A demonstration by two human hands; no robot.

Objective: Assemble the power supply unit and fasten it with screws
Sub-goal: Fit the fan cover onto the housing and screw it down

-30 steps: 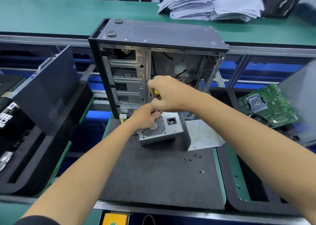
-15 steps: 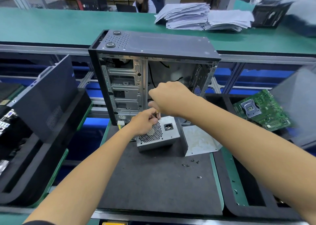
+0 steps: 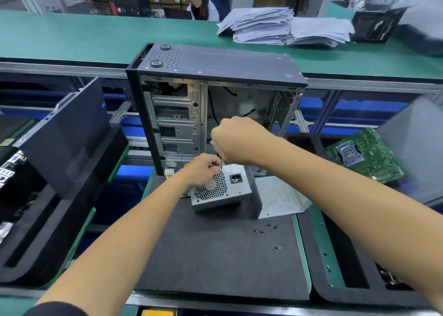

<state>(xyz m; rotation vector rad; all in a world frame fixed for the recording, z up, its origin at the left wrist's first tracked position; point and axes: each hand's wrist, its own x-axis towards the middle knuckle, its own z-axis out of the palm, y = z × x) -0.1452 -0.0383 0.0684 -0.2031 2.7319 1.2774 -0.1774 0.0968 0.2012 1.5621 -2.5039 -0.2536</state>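
A grey power supply unit (image 3: pixel 225 189) with a honeycomb fan grille and a black socket lies on the dark mat (image 3: pixel 215 255), in front of an open computer case (image 3: pixel 215 95). My right hand (image 3: pixel 237 140) grips a screwdriver held upright; only a thin piece of its shaft (image 3: pixel 222 163) shows below the fist. My left hand (image 3: pixel 203 170) rests on the unit's top left corner, fingers pinched around the shaft's lower end. Several small black screws (image 3: pixel 265 229) lie loose on the mat to the right. A bent metal plate (image 3: pixel 279 199) leans beside the unit.
A green motherboard (image 3: pixel 364 157) sits in a black tray at right. A dark case side panel (image 3: pixel 64 135) stands in a foam tray at left. Paper stacks (image 3: pixel 275 25) lie on the green bench behind, where a person sits.
Both hands stay at the unit's top corner. The yellow handle seen one second ago is now hidden inside my right fist. The view has tilted, so the scene sits a little lower.
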